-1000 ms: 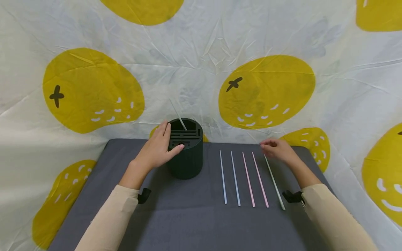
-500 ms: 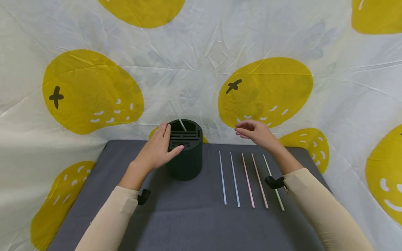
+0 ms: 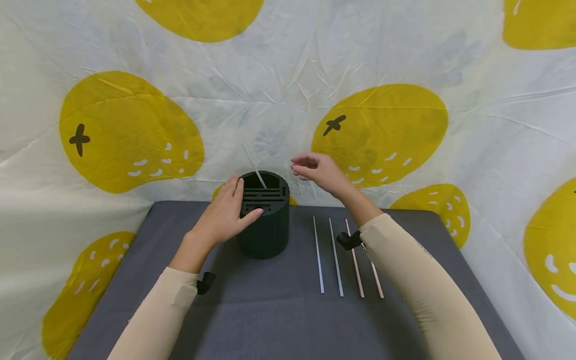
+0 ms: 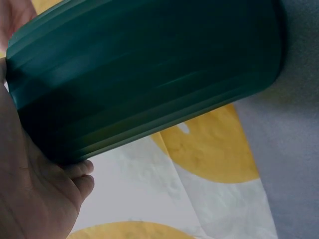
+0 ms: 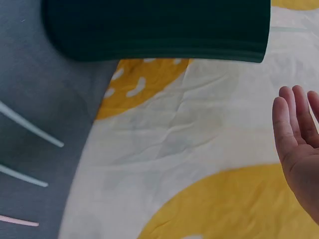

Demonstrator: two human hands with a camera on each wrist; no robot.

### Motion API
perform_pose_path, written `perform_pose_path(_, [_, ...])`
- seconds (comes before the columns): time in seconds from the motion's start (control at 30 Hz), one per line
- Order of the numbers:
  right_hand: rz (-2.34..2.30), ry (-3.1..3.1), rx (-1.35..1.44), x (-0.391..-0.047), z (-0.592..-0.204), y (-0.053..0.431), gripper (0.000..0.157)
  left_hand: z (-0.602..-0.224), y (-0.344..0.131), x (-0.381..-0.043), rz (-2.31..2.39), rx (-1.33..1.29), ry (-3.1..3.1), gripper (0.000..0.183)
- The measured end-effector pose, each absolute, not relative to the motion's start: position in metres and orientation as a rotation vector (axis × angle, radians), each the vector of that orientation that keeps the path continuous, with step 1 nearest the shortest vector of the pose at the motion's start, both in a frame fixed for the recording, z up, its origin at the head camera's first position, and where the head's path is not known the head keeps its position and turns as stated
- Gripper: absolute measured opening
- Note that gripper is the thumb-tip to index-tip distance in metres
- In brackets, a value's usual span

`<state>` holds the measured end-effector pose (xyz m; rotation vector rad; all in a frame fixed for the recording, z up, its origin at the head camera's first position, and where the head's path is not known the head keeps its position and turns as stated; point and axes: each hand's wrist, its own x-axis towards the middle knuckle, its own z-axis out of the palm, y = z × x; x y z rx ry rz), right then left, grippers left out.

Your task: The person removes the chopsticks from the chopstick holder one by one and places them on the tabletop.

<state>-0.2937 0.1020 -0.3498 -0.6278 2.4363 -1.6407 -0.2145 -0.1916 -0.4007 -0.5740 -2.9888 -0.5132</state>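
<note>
A dark green round holder [image 3: 265, 235] with a slotted top stands upright on the table. My left hand [image 3: 220, 215] grips its left side at the rim, thumb in front and fingers towards the back; the left wrist view shows fingertips past the holder's edge. A thin pale straw [image 3: 253, 165] leans in the holder's rear opening. To the right of the holder, my right hand [image 3: 317, 170] hangs in the air, fingers loosely bent, holding nothing. Two light blue straws [image 3: 318, 255] and two pink straws [image 3: 358, 277] lie side by side, the pink ones partly behind my right arm.
The table wears a dark grey cloth [image 3: 270, 310]. Close behind its back edge hangs a white curtain [image 3: 270, 75] printed with yellow fruit shapes. A black wrist camera [image 3: 349, 240] sits over the straws.
My right hand has moved left and up, from the far end of the rightmost pale straw to near the holder. That straw is now hidden by my arm. My left hand has stayed put.
</note>
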Motion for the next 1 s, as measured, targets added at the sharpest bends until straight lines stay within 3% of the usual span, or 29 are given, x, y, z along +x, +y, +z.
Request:
perform_pose_path(0.5, [-1.349, 2.51, -0.807, -0.317, -0.332, 0.029, 0.046, -0.399, -0.195, -0.211, -0.53, -0.567, -2.977, 0.107])
perform_pose_path(1.0, [-1.12, 2.62, -0.787, -0.324, -0.33, 0.01, 0.037, -0.405, -0.191, -0.211, -0.538, -0.596, -2.967, 0.108])
